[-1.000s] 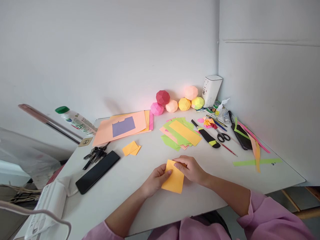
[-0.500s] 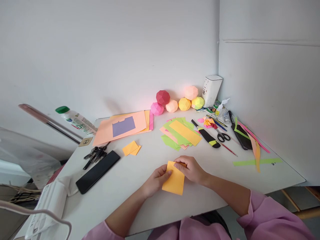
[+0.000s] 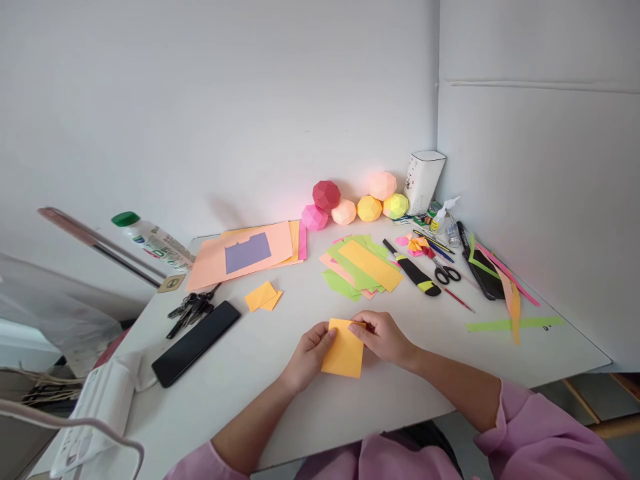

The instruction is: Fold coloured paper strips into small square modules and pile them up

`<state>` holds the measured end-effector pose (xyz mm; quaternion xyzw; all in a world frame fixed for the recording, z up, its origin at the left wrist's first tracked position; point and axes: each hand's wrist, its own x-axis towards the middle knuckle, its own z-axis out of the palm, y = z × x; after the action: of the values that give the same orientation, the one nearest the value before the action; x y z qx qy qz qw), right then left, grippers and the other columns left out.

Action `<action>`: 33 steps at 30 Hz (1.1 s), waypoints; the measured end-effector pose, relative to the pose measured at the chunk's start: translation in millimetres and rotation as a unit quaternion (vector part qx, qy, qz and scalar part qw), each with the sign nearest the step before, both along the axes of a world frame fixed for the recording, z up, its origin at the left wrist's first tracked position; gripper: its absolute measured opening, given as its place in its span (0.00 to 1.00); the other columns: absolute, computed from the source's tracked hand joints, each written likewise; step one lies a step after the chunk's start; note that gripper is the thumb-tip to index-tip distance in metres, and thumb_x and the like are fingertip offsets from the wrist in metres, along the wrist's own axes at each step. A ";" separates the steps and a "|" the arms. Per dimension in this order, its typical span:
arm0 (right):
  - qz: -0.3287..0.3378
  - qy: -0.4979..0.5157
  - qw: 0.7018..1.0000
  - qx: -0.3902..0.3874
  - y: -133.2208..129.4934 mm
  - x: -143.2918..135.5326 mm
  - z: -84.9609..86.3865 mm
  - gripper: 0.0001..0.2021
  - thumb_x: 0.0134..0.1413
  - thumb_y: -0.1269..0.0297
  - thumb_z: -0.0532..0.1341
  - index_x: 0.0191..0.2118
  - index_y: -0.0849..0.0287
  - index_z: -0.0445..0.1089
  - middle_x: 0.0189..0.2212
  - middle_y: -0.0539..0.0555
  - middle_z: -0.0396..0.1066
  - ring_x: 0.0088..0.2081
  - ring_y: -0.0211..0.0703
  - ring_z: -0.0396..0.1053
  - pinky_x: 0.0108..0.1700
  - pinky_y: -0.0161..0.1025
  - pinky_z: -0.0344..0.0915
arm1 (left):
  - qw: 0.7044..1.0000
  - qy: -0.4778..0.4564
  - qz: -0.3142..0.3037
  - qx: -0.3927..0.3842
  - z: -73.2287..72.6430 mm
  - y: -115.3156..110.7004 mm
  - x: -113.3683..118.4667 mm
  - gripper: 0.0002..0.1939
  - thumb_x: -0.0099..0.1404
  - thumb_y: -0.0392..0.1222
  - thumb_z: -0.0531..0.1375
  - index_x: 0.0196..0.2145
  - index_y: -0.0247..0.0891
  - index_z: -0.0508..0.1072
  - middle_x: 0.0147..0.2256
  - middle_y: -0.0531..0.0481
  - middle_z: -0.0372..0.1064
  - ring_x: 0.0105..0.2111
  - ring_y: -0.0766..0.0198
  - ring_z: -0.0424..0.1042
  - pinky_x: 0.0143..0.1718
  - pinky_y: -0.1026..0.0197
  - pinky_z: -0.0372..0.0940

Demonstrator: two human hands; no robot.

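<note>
A piece of orange paper [image 3: 343, 353] is held up above the white table near its front edge, between my two hands. My left hand [image 3: 311, 355] pinches its upper left side, thumb on the near face. At the upper right corner, my right hand [image 3: 385, 337] grips it between thumb and fingers; the fingertips behind the paper are hidden. Two small orange paper pieces [image 3: 261, 296] lie to the left, beyond my left hand. Behind my hands is a pile of green, pink and orange paper pieces [image 3: 370, 262].
Faceted paper balls [image 3: 326, 195] line the wall. Right of the pile lie a black-yellow cutter [image 3: 419, 275], scissors [image 3: 447, 273] and paper strips [image 3: 515, 325]. On the left are a black phone [image 3: 196, 343], keys [image 3: 193, 310], a bottle [image 3: 157, 243] and large paper sheets [image 3: 210, 265].
The orange paper looks shorter, its lower edge higher, and it has shifted slightly left. My left hand has moved a little up and left along its side. My right hand has barely moved.
</note>
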<state>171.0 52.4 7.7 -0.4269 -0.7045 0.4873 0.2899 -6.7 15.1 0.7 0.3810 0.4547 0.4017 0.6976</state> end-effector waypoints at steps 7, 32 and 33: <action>0.010 -0.006 1.000 -0.004 0.1 -0.5 -1.1 0.13 0.54 0.57 0.54 0.28 0.61 0.67 0.23 0.49 0.65 0.25 0.35 0.62 0.26 0.32 0.59 | 0.999 0.001 0.039 0.029 -3.0 0.1 0.4 0.13 0.58 0.50 0.58 0.32 0.37 0.68 0.32 0.49 0.72 0.30 0.64 0.70 0.28 0.65 0.62; 0.012 -0.006 1.000 0.002 0.0 -0.6 -2.5 0.14 0.54 0.56 0.54 0.29 0.61 0.68 0.21 0.48 0.63 0.23 0.34 0.60 0.25 0.32 0.57 | 0.997 0.021 0.064 0.039 -6.6 1.1 -0.5 0.14 0.57 0.52 0.58 0.32 0.37 0.67 0.29 0.50 0.71 0.28 0.64 0.69 0.28 0.64 0.63; 0.012 -0.005 1.000 0.001 -0.1 -0.6 -2.4 0.14 0.54 0.55 0.54 0.29 0.61 0.68 0.21 0.48 0.63 0.23 0.34 0.60 0.25 0.32 0.57 | 0.997 0.026 0.065 0.039 -6.2 1.1 -0.5 0.15 0.57 0.52 0.58 0.32 0.37 0.67 0.29 0.50 0.71 0.28 0.63 0.70 0.28 0.63 0.63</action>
<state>170.4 52.4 5.3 -0.4206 -0.7113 0.4880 0.2810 -7.2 16.2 -5.5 0.3883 0.4803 0.4534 0.6426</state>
